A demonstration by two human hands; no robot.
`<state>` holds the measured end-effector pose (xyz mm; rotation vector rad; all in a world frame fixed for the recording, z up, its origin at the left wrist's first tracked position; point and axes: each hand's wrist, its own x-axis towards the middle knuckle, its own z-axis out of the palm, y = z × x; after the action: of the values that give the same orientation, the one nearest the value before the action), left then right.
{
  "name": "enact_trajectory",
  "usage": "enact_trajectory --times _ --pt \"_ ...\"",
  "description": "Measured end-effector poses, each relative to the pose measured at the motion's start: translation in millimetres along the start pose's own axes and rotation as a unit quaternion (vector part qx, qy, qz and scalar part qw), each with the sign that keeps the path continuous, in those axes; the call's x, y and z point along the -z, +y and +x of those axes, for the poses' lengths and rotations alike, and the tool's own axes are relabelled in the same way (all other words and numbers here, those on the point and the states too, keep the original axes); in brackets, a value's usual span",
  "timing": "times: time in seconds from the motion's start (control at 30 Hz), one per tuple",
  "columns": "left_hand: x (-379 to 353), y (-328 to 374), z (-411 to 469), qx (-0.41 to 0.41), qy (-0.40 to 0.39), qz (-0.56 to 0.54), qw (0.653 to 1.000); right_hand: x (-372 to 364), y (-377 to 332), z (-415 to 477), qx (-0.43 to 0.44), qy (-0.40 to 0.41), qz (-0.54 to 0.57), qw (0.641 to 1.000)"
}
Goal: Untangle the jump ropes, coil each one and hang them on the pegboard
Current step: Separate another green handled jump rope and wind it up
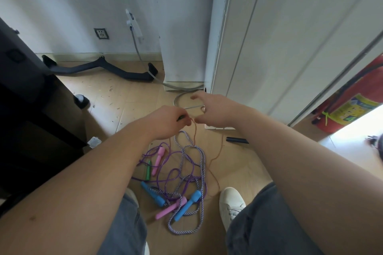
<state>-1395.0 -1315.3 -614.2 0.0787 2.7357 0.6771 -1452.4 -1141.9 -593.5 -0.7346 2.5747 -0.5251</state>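
1. Left hand, centre of frame, fingers pressed together in a pinch on a thin orange-brown cord jump rope; something dark green shows inside the grip, probably that rope's handle, can't confirm.
2. Right hand, just right of the left, thumb and forefinger pinching the same cord close to the left pinch, remaining fingers spread loosely upward. A ring-like loop sits by the fingers; unclear what it is.
3. Key relation: from both pinches the thin cord drops down-frame, long axis near vertical in the picture, bows right, then runs toward the white sneaker at lower centre. Both hands are about equally near the held end; all slack lies below them.
4. The pile is on the tan tile floor, lower centre, directly beneath the hands: purple plastic rope with pink handles, blue-white braided rope with blue foam handles, a small green handle left of the pink one.
5. The braided rope's top loop reaches up almost to the left hand; whether it wraps the thin cord there, cannot tell.
6. Judgement: untangling stage, nothing coiled. Next move probably lifts the cord up-frame out of the pile; snag risk at the lower crossings.
7. Pegboard not in view.
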Motion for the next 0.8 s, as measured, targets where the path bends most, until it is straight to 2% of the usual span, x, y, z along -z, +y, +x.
enact_trajectory --times 0.1,0.13,0.2,0.33,0.37,0.43,0.47,0.5,0.53,0.57,0.63,0.67,0.7,0.77,0.8 --pt "0 0 0 -0.006 0.005 0.000 1.000 -4 -2 4 -0.005 0.015 -0.061 0.998" --pt "-1 0 0 -0.001 0.001 -0.002 1.000 -4 -3 5 -0.017 0.013 -0.027 0.999" --pt "-3 -1 0 0.015 -0.015 -0.005 1.000 -3 -6 6 -0.044 0.024 0.111 0.993" --pt "-5 -6 0 0.046 -0.035 -0.017 0.998 10 -7 7 -0.020 0.043 0.302 0.952" --pt "-5 -8 1 0.053 -0.034 -0.020 0.998 11 -6 6 -0.014 0.032 0.390 0.920" --pt "-4 -8 2 0.061 -0.029 -0.020 0.997 12 -7 1 -0.011 -0.028 0.596 0.802" --pt "-4 -9 3 0.059 -0.027 -0.013 0.998 13 -7 0 -0.003 -0.049 0.642 0.765" --pt "-4 -9 4 0.055 -0.027 -0.001 0.998 11 -7 0 -0.002 -0.058 0.657 0.752" --pt "-4 -9 5 0.053 -0.029 0.013 0.998 9 -6 -1 -0.001 -0.056 0.647 0.760" --pt "-4 -9 5 0.053 -0.032 0.024 0.998 7 -7 -1 -0.001 -0.036 0.601 0.798" --pt "-5 -10 5 0.057 -0.038 0.032 0.997 4 -4 -1 0.007 0.012 0.399 0.917" --pt "-5 -10 5 0.057 -0.039 0.034 0.997 3 -1 0 0.022 0.019 0.268 0.963" --pt "-5 -9 4 0.056 -0.040 0.038 0.997 0 2 0 0.038 0.005 0.137 0.990" --pt "-5 -8 3 0.052 -0.039 0.047 0.997 -6 5 -1 0.035 -0.062 -0.046 0.996" --pt "-5 -8 3 0.049 -0.039 0.051 0.997 -8 5 -2 0.019 -0.091 -0.080 0.992"
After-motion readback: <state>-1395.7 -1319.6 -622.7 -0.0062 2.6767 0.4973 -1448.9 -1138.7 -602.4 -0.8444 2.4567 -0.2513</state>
